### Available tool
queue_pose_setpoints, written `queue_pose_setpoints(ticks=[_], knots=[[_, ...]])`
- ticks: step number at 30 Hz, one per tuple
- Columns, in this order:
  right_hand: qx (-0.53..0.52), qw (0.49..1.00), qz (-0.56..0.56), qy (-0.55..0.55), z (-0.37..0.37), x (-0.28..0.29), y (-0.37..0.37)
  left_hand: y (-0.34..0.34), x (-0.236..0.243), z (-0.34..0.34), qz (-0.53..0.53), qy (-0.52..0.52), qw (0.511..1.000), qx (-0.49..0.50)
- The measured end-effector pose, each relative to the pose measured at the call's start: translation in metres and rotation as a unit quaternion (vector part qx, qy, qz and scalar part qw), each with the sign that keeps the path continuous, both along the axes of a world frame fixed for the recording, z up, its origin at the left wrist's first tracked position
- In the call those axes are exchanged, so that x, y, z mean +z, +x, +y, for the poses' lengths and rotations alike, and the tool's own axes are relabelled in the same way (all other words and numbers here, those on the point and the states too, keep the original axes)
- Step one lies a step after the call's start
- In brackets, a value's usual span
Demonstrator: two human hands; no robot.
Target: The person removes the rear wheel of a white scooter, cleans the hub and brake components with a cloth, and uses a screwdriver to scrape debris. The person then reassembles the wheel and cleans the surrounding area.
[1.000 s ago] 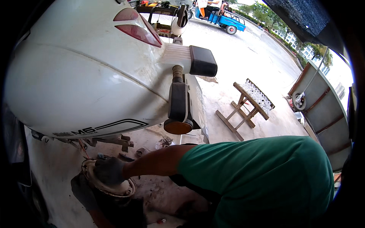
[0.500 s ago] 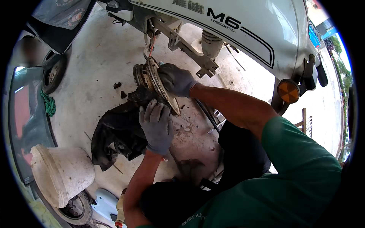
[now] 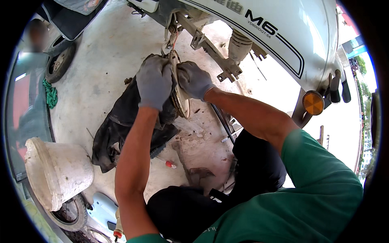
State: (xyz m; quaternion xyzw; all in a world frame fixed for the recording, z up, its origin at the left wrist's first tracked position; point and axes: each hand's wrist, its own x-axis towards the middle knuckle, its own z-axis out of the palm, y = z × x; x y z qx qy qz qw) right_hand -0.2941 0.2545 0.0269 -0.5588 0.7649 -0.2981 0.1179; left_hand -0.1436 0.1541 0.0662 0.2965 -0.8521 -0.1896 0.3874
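Note:
A worn, rusty wheel hub with a wide round flange stands on edge below the frame of a white scooter. An orange wire runs up from its top. My left hand, in a grey glove, is closed on a black cloth at the hub's upper left side; its fingertips are partly hidden. The rest of the cloth spreads over the floor to the lower left. On the flange's other side, my gloved right hand grips near the upper rim with curled fingers.
A dirty white bucket lies tipped at the lower left, by a wheel. A red-tipped tool is on the floor. Farther left are a tyre, a green rag and a glass panel. A person stands at the upper left.
My left hand has moved up along the hub, drawing the cloth with it toward the top. My right hand stays on the flange. The view has shifted slightly, and the red-tipped tool now shows.

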Motion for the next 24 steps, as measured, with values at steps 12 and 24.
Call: queue_pose_setpoints(ticks=[12,24], knots=[[-0.004,1.000,-0.011,-0.014,-0.010,-0.001,-0.003,0.085,-0.041,0.115,-0.017,-0.029,0.996,-0.081],[-0.060,0.998,-0.012,0.004,-0.010,0.004,0.006,0.014,0.000,-0.024,0.020,0.079,0.996,0.037]])
